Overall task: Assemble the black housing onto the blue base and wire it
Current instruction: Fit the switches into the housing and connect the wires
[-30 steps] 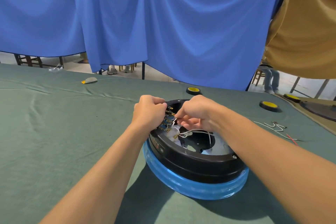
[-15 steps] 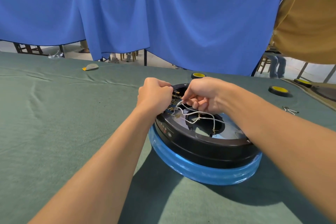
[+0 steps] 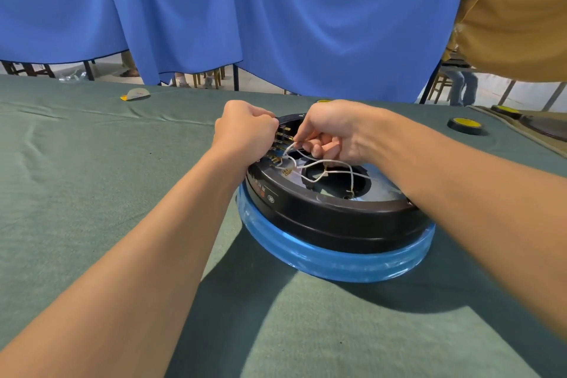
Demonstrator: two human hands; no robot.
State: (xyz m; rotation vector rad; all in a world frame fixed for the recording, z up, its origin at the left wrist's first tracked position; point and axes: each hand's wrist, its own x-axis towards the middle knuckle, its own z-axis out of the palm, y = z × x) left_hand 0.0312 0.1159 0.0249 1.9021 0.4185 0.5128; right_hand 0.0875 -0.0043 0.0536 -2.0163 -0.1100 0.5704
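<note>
A dull green cloth-covered surface [image 3: 76, 193] fills the lower part of the view, with a long blue fabric curtain [image 3: 306, 24] hanging behind it. Far left, near the back edge, lies a small flat grey-and-yellow scrap [image 3: 135, 93], well apart from everything else.

Towards the middle, the left hand [image 3: 245, 130] is curled into a tight fist against the far left rim of the round black plastic housing [image 3: 322, 215]. Its fingertips are hidden behind the knuckles, so I cannot tell whether it grips anything. Just beside it, a row of small brass terminal tabs [image 3: 281, 144] stands on the housing's inner edge.

Thin white wires [image 3: 310, 163] loop from those tabs across the housing's open centre. The right hand [image 3: 334, 129] has its thumb and forefinger pinched on one of them, close to the tabs, with its other fingers curled beneath.

The housing sits seated on the translucent blue ring-shaped base [image 3: 337, 258], which rests on the surface at centre right; the right forearm crosses over its right side.

Further right, near the back edge, a small black wheel with a yellow top [image 3: 464, 125] lies flat on the cloth. A tan fabric sheet [image 3: 521, 9] hangs in the upper right corner.
</note>
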